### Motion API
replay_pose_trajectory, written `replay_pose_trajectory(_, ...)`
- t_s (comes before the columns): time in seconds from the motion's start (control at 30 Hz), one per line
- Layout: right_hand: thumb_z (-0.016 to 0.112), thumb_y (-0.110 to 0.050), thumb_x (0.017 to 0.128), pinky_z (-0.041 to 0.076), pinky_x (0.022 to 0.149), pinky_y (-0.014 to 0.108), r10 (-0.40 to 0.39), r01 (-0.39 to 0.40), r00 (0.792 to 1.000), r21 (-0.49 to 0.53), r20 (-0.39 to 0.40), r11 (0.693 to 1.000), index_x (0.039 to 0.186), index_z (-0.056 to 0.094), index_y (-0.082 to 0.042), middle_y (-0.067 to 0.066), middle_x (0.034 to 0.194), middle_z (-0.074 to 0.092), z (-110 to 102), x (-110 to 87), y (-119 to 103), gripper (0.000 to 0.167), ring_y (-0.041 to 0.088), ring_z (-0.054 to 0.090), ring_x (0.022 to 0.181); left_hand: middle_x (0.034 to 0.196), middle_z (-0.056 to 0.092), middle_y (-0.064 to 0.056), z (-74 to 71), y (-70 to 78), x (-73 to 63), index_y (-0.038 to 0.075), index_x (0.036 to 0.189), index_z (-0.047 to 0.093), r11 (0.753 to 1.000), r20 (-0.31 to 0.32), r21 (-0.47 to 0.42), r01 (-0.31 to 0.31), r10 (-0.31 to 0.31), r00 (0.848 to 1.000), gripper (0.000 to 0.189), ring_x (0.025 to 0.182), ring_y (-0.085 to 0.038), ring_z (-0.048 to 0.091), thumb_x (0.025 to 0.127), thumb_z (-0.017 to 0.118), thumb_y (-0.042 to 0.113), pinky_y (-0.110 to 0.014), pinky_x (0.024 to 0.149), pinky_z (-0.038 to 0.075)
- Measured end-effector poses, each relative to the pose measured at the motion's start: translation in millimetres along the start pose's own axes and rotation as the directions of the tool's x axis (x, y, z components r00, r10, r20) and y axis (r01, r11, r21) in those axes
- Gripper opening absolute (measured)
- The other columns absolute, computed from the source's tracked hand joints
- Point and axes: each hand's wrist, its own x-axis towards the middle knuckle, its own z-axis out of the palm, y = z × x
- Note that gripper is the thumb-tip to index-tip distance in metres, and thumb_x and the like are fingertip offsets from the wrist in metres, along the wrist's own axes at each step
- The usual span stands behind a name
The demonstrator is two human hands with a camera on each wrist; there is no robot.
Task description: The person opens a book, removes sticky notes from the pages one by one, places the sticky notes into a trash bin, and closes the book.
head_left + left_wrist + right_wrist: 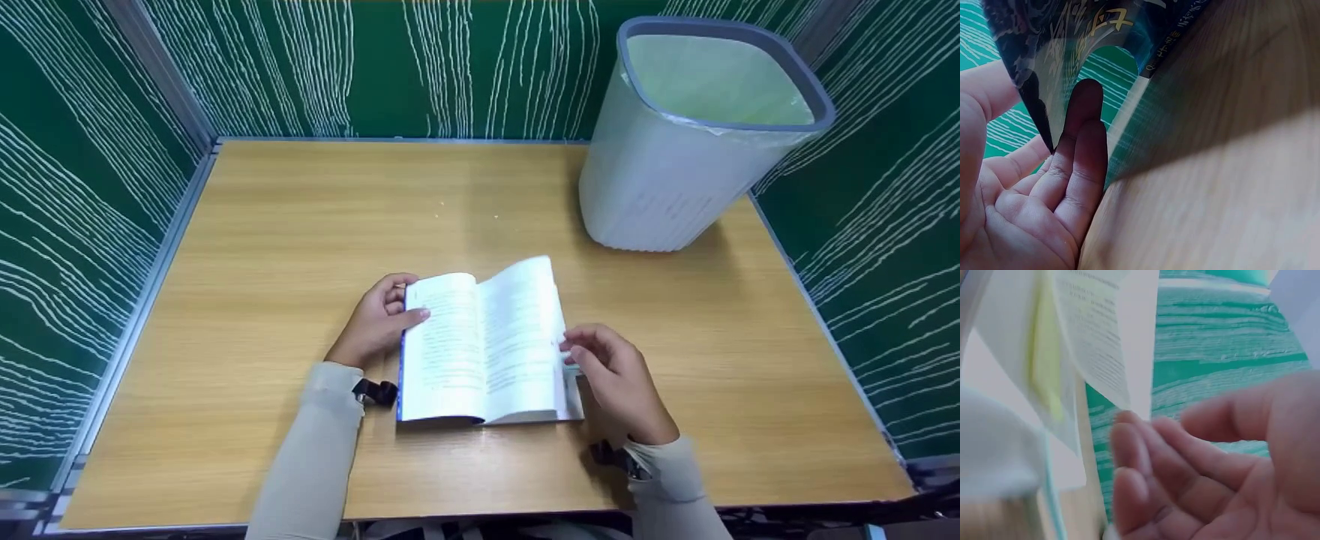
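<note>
At left, the left hand (372,322) grips the side edge of an open book (446,352), thumb on the printed page and fingers behind the dark cover. The book is spread at the near middle of the wooden table (285,225), and beside its right-hand pages the right hand (619,379) has loosely bent fingers, thumb apart, while farther right a lined bin (667,180) stands at the back
</note>
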Motion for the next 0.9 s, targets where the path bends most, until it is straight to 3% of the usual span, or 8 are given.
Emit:
replay_pose_trajectory(0.13,0.057,-0.003,0.104,0.06,0.09,0.038,-0.167,0.158,0.985,0.205,0.03,0.966,0.124,0.059,0.002,0.018,0.118,0.071,21,-3.8,-11,0.021,0.036,0.069,0.107,0.118,0.064,-0.017,0.3,-0.8,0.3,0.014,0.139,0.054,1.0,-0.002,-0.007,-0.004,0.004,1.0,0.06,0.096,-0.028,0.07,0.087,0.082,0.008,-0.036,0.079,0.063)
replay_pose_trajectory(0.23,0.054,-0.008,0.107,0.055,0.103,0.043,-0.292,0.254,0.947,0.249,0.13,0.935,0.132,0.054,0.001,0.018,0.129,0.069,38,-5.6,-16,0.027,0.04,0.065,0.12,0.116,0.064,-0.017,-0.2,-1.3,0.6,0.015,0.138,0.056,1.0,-0.002,0.0,-0.013,0.013,1.0,0.059,0.095,-0.027,0.069,0.087,0.083,0.008,-0.034,0.078,0.063)
replay_pose_trajectory(0.33,0.055,-0.011,0.107,0.046,0.114,0.041,-0.395,0.362,0.89,0.176,0.226,0.915,0.139,0.054,-0.005,0.01,0.139,0.066,54,-5.4,-20,0.033,0.031,0.061,0.131,0.112,0.063,-0.015,-0.7,-1.1,0.1,0.014,0.132,0.061,1.0,0.002,0.018,-0.024,0.024,1.0,0.05,0.09,-0.024,0.068,0.087,0.083,0.01,-0.031,0.074,0.062)
replay_pose_trajectory(0.43,0.059,-0.012,0.105,0.041,0.119,0.037,-0.432,0.435,0.849,0.06,0.304,0.898,0.143,0.055,-0.011,0.0,0.144,0.063,67,-5.6,-23,0.038,0.019,0.057,0.137,0.108,0.063,-0.012,-0.7,-0.5,0.4,0.01,0.126,0.066,0.999,0.001,0.041,-0.032,0.032,0.999,0.038,0.086,-0.021,0.066,0.09,0.08,0.011,-0.028,0.071,0.059)
replay_pose_trajectory(0.53,0.06,-0.021,0.105,0.037,0.122,0.041,-0.397,0.455,0.832,-0.066,0.388,0.888,0.148,0.052,-0.018,-0.005,0.151,0.057,76,-7.5,-25,0.043,0.016,0.049,0.144,0.111,0.067,-0.009,-1.0,0.3,0.9,0.008,0.124,0.069,0.998,-0.027,0.062,-0.029,0.03,0.999,0.027,0.092,-0.018,0.066,0.098,0.071,0.017,-0.026,0.077,0.058)
replay_pose_trajectory(0.67,0.058,-0.037,0.106,0.033,0.124,0.043,-0.353,0.491,0.808,-0.207,0.472,0.846,0.153,0.047,-0.025,-0.01,0.158,0.048,82,-8.7,-23,0.05,0.015,0.039,0.151,0.117,0.072,-0.009,-2.1,3.2,-0.2,0.009,0.125,0.07,0.999,-0.034,0.016,-0.038,0.039,0.999,0.036,0.102,-0.02,0.067,0.107,0.056,0.036,-0.029,0.085,0.057)
replay_pose_trajectory(0.77,0.06,-0.038,0.105,0.034,0.124,0.044,-0.37,0.536,0.784,-0.243,0.499,0.808,0.154,0.045,-0.024,-0.01,0.159,0.046,83,-8.1,-21,0.054,0.016,0.038,0.152,0.116,0.073,-0.012,-2.7,5.2,-2.4,0.006,0.126,0.069,0.996,-0.002,-0.048,-0.071,0.071,0.997,0.049,0.101,-0.024,0.07,0.107,0.052,0.048,-0.033,0.085,0.059)
replay_pose_trajectory(0.9,0.063,-0.037,0.103,0.034,0.124,0.047,-0.427,0.619,0.735,-0.263,0.527,0.74,0.156,0.043,-0.02,-0.004,0.161,0.045,84,-7.2,-17,0.059,0.022,0.038,0.153,0.118,0.071,-0.015,-3.8,3.5,-4.6,0.006,0.128,0.067,0.995,0.004,-0.057,-0.083,0.084,0.996,0.05,0.101,-0.026,0.07,0.105,0.056,0.049,-0.034,0.087,0.059)
